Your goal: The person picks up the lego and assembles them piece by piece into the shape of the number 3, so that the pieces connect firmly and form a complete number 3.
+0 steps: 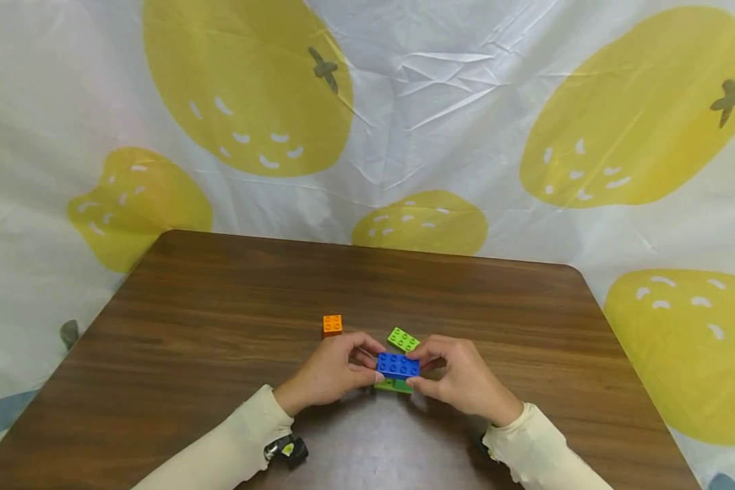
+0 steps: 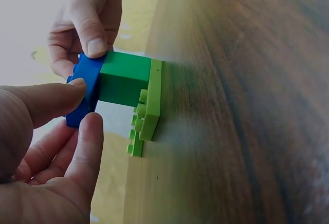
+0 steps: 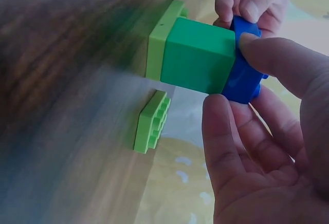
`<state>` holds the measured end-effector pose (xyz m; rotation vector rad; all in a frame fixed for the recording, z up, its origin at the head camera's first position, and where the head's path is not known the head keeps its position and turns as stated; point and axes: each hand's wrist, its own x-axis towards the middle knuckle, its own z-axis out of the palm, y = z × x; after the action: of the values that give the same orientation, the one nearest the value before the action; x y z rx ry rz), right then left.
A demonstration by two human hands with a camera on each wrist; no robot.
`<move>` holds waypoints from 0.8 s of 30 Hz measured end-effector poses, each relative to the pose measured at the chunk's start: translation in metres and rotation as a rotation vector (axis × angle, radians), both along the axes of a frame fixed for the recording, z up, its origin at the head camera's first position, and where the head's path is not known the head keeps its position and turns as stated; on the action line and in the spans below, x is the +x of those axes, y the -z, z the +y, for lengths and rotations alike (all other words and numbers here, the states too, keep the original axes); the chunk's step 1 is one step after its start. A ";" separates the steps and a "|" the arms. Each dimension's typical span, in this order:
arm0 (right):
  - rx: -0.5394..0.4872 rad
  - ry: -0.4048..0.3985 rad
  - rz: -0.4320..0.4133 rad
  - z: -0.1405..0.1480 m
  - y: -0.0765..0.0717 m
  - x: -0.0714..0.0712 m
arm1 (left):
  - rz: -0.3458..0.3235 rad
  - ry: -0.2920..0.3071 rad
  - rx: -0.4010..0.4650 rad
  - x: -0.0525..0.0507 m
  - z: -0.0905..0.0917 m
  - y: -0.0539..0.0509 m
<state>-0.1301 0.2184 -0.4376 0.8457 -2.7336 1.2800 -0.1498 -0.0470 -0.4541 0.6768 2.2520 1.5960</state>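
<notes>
Both hands pinch a blue toy brick by its two ends, the left hand at one end and the right hand at the other. Beneath it, a darker green block touches the blue brick's underside and stands on a light green studded plate on the table. In the wrist views the blue brick juts past the green block on the left hand's side. Whether the blue brick is pressed fully down I cannot tell.
Just behind the hands lies a second light green plate, studs up. An orange brick sits beyond the left hand. The brown wooden table reaches back to a white cloth printed with yellow fruit.
</notes>
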 end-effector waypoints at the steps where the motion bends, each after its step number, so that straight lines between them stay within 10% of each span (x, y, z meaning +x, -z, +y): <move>1: 0.002 -0.002 -0.004 0.000 0.000 0.000 | -0.001 0.000 -0.002 0.000 0.000 0.000; 24: 0.028 -0.060 0.060 0.002 -0.012 -0.011 | -0.001 0.012 0.024 0.000 0.000 -0.001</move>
<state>-0.1414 0.2203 -0.4256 0.9595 -2.7058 1.2083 -0.1501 -0.0473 -0.4527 0.6939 2.2269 1.6197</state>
